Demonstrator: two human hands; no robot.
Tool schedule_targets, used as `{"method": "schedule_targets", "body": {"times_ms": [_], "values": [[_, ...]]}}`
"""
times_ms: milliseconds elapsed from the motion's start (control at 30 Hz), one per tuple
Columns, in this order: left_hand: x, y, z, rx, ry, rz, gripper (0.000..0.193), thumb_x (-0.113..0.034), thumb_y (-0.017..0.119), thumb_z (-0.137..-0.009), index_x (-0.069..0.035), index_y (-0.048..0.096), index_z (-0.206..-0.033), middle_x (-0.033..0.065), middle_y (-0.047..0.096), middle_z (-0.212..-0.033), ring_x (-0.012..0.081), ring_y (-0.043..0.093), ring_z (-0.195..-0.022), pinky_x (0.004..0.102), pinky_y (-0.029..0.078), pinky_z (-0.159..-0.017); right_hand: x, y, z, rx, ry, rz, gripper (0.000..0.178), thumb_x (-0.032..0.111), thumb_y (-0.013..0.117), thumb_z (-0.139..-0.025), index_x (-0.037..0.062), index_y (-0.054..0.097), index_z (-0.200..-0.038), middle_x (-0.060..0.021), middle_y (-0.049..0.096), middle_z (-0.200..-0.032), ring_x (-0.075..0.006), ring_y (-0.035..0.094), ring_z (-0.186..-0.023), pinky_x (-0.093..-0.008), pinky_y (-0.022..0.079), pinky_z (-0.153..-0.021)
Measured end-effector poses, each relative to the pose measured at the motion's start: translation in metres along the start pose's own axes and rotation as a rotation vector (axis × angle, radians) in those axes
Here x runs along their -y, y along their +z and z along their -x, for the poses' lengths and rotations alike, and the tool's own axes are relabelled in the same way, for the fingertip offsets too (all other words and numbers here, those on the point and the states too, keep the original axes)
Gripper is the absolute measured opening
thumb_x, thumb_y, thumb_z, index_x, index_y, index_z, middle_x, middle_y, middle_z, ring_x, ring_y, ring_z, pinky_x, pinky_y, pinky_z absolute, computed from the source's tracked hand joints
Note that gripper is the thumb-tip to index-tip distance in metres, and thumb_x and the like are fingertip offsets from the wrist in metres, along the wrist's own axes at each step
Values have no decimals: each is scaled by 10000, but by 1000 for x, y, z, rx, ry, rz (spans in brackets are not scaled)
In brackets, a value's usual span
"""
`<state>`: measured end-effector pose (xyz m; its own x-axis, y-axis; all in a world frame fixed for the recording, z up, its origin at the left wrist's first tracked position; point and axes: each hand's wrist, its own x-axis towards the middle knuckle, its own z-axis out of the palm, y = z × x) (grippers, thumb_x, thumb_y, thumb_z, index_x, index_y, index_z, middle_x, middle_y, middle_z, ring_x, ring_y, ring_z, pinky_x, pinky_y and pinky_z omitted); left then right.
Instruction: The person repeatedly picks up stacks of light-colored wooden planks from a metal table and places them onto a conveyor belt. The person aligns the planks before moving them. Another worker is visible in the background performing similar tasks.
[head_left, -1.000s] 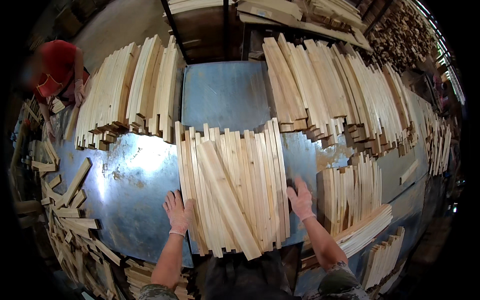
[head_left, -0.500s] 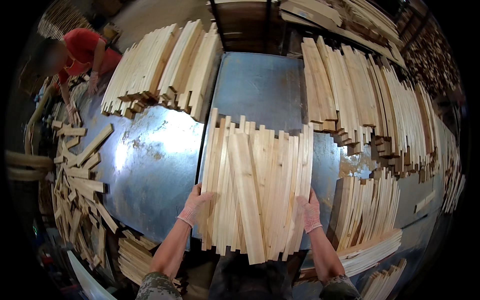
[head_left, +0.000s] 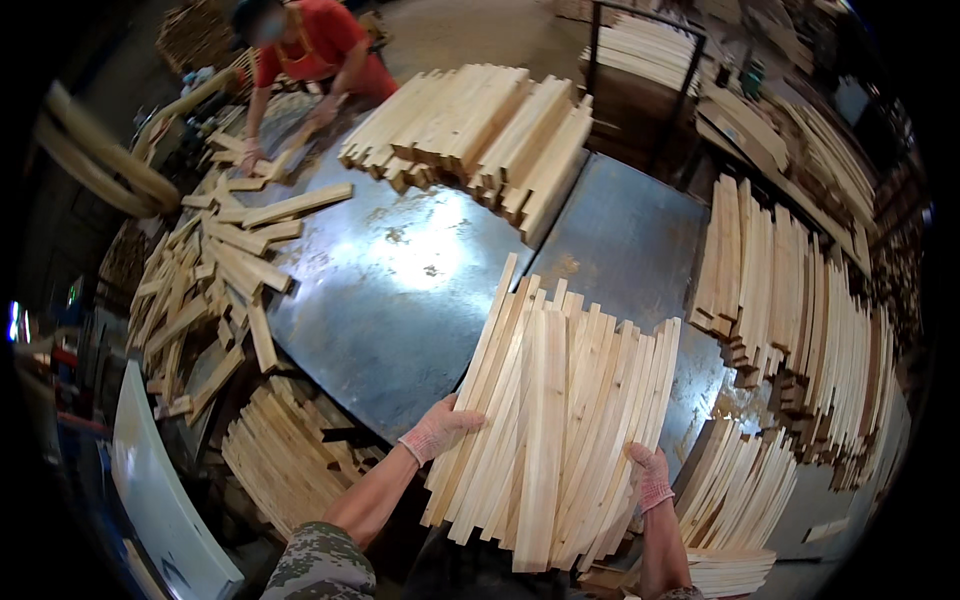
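A wide bundle of pale wooden strips (head_left: 610,400) lies side by side between my two hands, with ragged ends. One broader board (head_left: 541,440) rests lengthwise on top of it. My left hand (head_left: 440,430), in a pinkish knit glove, is closed against the bundle's left side, thumb over the top. On the opposite side my right hand (head_left: 650,475), gloved alike, presses in with its thumb on the outer strips. The near end of the bundle overhangs the front edge of the metal table (head_left: 390,330); whether its far part touches the tabletop cannot be told.
Stacks of strips stand at the far side (head_left: 460,120) and along the right (head_left: 760,270). A smaller stack (head_left: 735,480) is right of my right hand. Loose offcuts (head_left: 215,270) are heaped at left, where a person in red (head_left: 325,45) handles pieces.
My view has swung left, so the scene sits farther right and tilted. The bundle, still between both hands, has come slightly nearer to me relative to the far stack.
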<state>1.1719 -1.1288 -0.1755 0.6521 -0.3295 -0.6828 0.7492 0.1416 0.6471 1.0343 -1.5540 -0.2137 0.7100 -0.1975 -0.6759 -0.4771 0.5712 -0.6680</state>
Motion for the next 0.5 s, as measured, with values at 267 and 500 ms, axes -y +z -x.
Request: {"method": "schedule_targets", "body": {"times_ms": [267,500], "values": [[-12,-55,178,-249,302,154,679,-179,893,-869,51,534,-1397,126,680,-1271,221,654,-1161,401,524,-1052,40,146,30,372,-70,162,705,151,827,-804,-76,568,-1419,-186,701,-1284,-314,704,-1144,-433,574,-1014],[38,-126,360,-384,643,379,597,-147,864,-896,29,574,-1387,115,682,-1309,207,667,-1159,373,543,-1024,2,319,109,792,-90,317,751,188,862,-786,-69,572,-1429,-169,708,-1291,-322,703,-1152,-445,558,-1027]]}}
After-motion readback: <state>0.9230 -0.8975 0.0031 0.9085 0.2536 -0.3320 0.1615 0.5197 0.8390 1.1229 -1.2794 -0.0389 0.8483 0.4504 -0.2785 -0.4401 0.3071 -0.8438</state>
